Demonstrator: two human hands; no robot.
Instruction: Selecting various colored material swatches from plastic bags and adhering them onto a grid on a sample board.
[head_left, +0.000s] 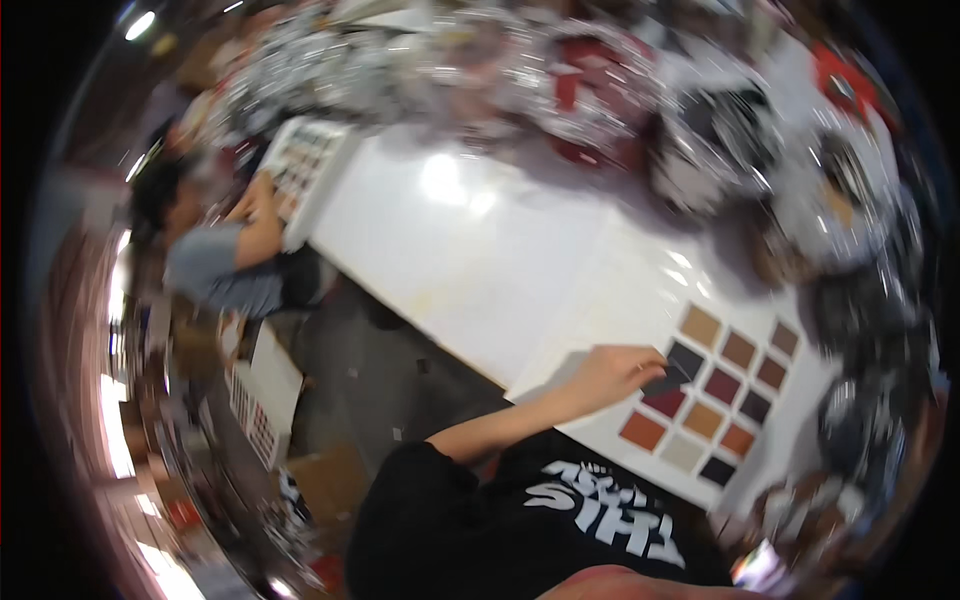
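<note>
My left hand (622,370) reaches in over a white sample board (597,434) on the table, its fingers pinched on a dark grey swatch (668,380). The picture is blurred, so whether the swatch is wholly lifted or partly on the board is hard to tell. Around it lie rows of square colour swatches, among them a tan one (699,325), an orange-brown one (642,432), a beige one (682,452) and a black one (717,471). My right hand does not show.
A white table (440,270) stretches to the far left, where another person (225,260) handles a second swatch board (325,150). Plastic-wrapped bundles (715,130) crowd its far and right sides. A third swatch board (265,400) and a cardboard box (330,485) stand at lower left.
</note>
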